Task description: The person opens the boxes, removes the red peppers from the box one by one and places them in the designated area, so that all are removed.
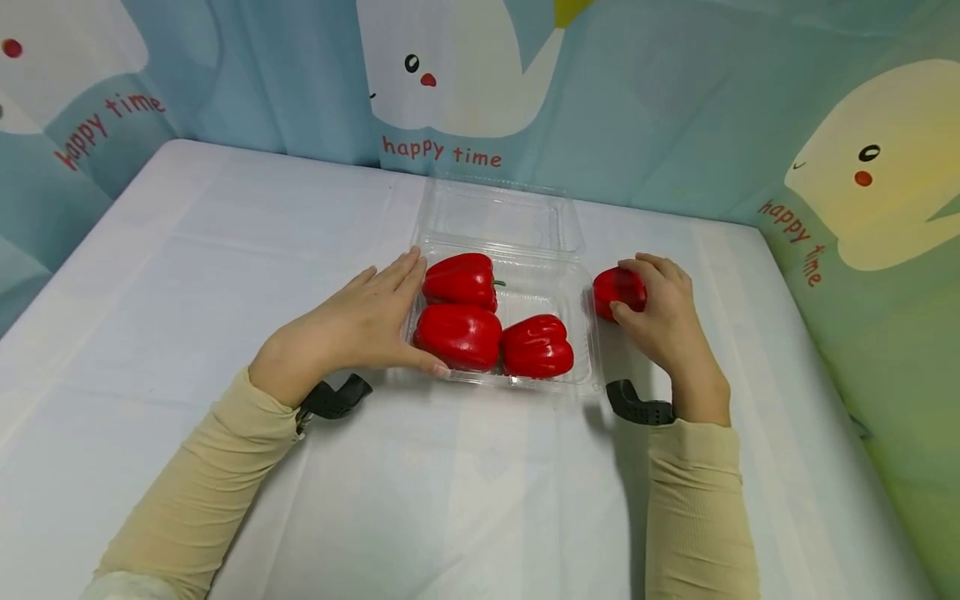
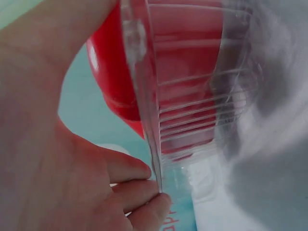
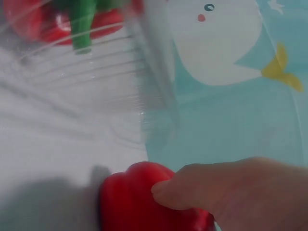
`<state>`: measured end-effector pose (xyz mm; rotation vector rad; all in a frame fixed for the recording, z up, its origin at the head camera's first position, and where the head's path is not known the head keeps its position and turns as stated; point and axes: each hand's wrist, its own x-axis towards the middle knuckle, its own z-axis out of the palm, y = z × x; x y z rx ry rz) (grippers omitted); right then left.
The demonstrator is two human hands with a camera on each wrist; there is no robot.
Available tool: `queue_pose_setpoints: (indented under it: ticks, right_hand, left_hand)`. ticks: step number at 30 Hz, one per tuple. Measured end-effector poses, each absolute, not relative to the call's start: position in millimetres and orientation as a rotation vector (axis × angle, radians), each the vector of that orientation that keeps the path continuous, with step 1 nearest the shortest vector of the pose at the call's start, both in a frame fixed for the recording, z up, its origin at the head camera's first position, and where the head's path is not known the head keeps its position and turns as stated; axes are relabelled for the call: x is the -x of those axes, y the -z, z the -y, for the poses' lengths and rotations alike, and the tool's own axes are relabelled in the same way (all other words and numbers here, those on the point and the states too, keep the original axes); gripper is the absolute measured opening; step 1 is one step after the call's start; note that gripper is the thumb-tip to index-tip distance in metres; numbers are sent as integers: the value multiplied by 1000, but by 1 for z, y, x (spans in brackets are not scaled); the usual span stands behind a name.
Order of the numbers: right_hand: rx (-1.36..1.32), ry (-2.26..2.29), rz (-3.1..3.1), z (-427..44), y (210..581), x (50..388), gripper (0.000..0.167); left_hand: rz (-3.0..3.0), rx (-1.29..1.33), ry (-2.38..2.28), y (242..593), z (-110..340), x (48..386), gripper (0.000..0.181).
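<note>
A clear plastic clamshell box [image 1: 551, 283] holds three red bell peppers: one at the back left [image 1: 461, 281], one at the front left [image 1: 459, 336] and one at the front right [image 1: 537, 347]. My left hand [image 1: 360, 321] rests along the box's left rim, fingers stretched toward the back and thumb at the front edge. In the left wrist view, its fingertips [image 2: 156, 199] touch the rim. To the right of the box, my right hand [image 1: 663, 312] grips another red bell pepper [image 1: 611, 292]. The right wrist view shows the thumb [image 3: 178, 190] on that pepper's side.
The box's hinged lid [image 1: 498, 218] lies folded back toward the rear of the white-covered table [image 1: 450, 483]. A printed curtain [image 1: 645, 108] hangs behind and along the sides. Dark wrist mounts [image 1: 337, 397] sit below both hands.
</note>
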<state>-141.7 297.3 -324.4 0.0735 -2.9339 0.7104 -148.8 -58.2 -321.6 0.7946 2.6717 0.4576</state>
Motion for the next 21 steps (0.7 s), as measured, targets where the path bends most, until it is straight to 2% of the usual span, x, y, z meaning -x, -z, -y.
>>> queue_pose_setpoints:
  ticks: [15,21]
  right_hand:
    - [-104,-758,2857,-281,301,128,47]
    - [-227,-796,2826,-265,292,124,43]
  left_hand:
    - [-2685,-777,-442,326,55,147,138]
    - [-2703,-771,-423,328,56,146,140]
